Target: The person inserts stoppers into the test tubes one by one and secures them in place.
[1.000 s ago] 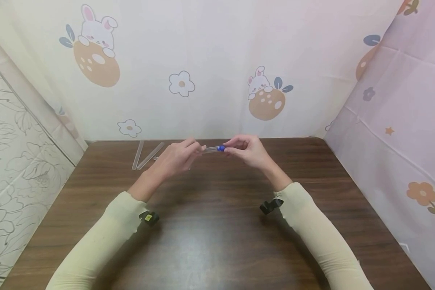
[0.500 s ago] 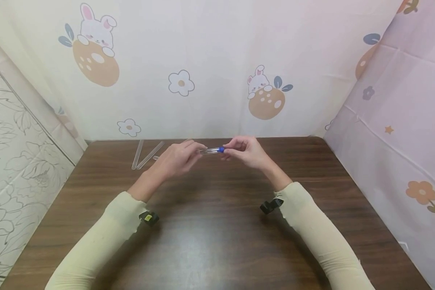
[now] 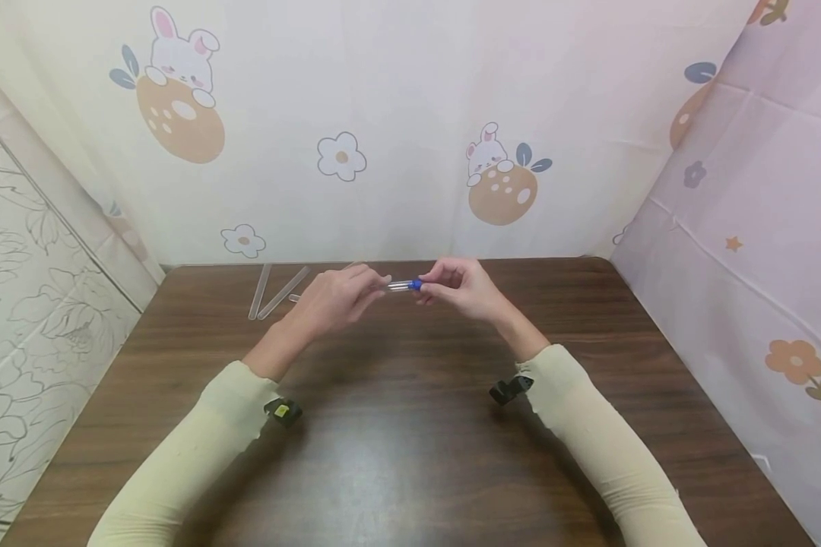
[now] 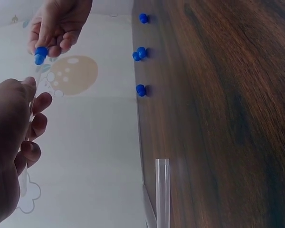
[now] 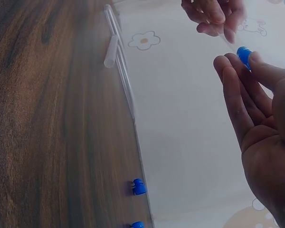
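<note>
In the head view my left hand (image 3: 342,296) grips a clear test tube (image 3: 399,286), held level above the back of the table. My right hand (image 3: 470,290) pinches a blue stopper (image 3: 416,285) at the tube's right end between thumb and fingertips. From the left wrist, the left fingers (image 4: 38,126) curl round the tube, with the stopper (image 4: 40,55) just beyond the thumb. The right wrist view shows the right thumb on the blue stopper (image 5: 244,56), with its other fingers stretched out below.
Several clear tubes (image 3: 283,292) lie at the table's back left; one tube (image 4: 163,194) shows near the left wrist camera. Loose blue stoppers (image 4: 141,90) sit along the back edge, behind the hands. A patterned curtain (image 3: 410,114) hangs right behind the table (image 3: 397,425).
The tube and stopper have dropped slightly, and the tube has turned a little in the hands. The left fingertips have shifted along it. Both arms stay nearly in place.
</note>
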### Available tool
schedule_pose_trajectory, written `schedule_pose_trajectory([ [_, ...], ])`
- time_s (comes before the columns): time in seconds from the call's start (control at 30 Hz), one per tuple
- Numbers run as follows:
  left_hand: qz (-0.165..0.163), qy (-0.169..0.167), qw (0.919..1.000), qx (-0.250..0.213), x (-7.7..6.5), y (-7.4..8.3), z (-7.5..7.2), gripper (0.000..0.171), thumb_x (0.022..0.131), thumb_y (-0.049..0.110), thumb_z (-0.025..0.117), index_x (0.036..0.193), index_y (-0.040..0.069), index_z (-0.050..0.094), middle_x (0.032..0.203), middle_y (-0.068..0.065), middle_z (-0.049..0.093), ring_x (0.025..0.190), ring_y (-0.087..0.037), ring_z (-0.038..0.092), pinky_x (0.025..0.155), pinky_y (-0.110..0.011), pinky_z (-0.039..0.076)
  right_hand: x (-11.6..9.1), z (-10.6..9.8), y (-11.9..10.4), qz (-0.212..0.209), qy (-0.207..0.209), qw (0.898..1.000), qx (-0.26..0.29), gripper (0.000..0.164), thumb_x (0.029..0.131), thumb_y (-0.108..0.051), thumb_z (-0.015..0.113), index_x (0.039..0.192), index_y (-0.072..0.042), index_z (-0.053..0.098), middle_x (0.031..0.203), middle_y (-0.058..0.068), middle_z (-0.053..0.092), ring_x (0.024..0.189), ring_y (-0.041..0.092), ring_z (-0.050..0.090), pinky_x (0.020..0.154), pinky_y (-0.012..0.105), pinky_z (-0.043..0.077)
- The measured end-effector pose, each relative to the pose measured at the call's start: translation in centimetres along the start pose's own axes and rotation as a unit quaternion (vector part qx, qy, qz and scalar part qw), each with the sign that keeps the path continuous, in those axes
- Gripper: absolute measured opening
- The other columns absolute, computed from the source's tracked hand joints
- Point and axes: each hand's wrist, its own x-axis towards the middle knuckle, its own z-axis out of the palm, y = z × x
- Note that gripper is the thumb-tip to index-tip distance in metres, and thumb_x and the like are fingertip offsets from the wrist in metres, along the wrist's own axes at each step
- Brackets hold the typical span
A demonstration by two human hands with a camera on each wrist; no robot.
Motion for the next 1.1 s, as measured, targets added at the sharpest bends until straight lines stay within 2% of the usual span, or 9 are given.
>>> schedule_pose_trajectory([
  [0.17,0.002,-0.002,1.0,0.0,0.15,0.16,-0.1,0.017,0.092,0.016,0.074,0.108,0.015,0.072,0.096,0.002,0.077,0.059,-0.011,0.061,0.051,-0.023,0.046,-0.03,0.02,0.08,0.012,0.004,1.0,-0.012,0.012,0.092,-0.009,0.071,0.099,0.0,0.068,0.099,0.026,0.076,0.087,0.024,0.078,0.084,0.05,0.061],
  [0.37,0.001,0.002,0.9999,0.011,0.31,0.43,-0.24,0.015,0.091,0.016,0.075,0.105,0.015,0.071,0.092,0.002,0.076,0.053,-0.011,0.055,0.048,-0.021,0.038,0.15,-0.06,0.04,0.022,0.006,1.0,-0.017,0.011,0.092,-0.01,0.072,0.098,-0.001,0.07,0.097,0.023,0.076,0.087,0.022,0.078,0.086,0.053,0.059],
  [0.5,0.002,-0.001,0.9999,0.012,0.41,0.45,-0.24,0.015,0.091,0.016,0.074,0.106,0.015,0.071,0.092,0.002,0.076,0.054,-0.012,0.055,0.048,-0.022,0.039,0.27,-0.19,0.14,0.028,0.01,0.999,-0.013,0.01,0.091,-0.011,0.073,0.097,-0.002,0.072,0.096,0.019,0.077,0.087,0.022,0.078,0.087,0.054,0.059],
  [0.7,0.0,-0.015,0.9997,0.021,0.34,0.44,-0.18,0.016,0.093,0.017,0.073,0.108,0.015,0.072,0.093,0.002,0.077,0.057,-0.012,0.057,0.05,-0.021,0.039,0.29,-0.17,0.22,0.032,0.006,0.999,-0.007,0.013,0.091,-0.01,0.073,0.098,0.0,0.073,0.095,0.02,0.077,0.085,0.023,0.078,0.083,0.044,0.063],
  [0.83,0.005,-0.011,0.9996,0.026,0.31,0.45,-0.16,0.014,0.093,0.018,0.072,0.107,0.015,0.071,0.092,0.003,0.076,0.057,-0.012,0.055,0.049,-0.022,0.039,0.32,-0.12,0.11,0.032,0.008,0.999,-0.003,0.013,0.091,-0.009,0.073,0.098,0.002,0.073,0.095,0.023,0.077,0.084,0.023,0.078,0.08,0.037,0.063],
  [1.1,0.009,-0.012,0.9995,0.029,0.34,0.46,-0.19,0.013,0.095,0.019,0.07,0.108,0.016,0.071,0.093,0.005,0.076,0.058,-0.013,0.058,0.05,-0.023,0.041,0.34,-0.1,-0.01,0.046,0.011,0.999,-0.008,0.014,0.09,-0.01,0.074,0.099,0.002,0.074,0.095,0.024,0.077,0.083,0.024,0.078,0.08,0.036,0.063],
])
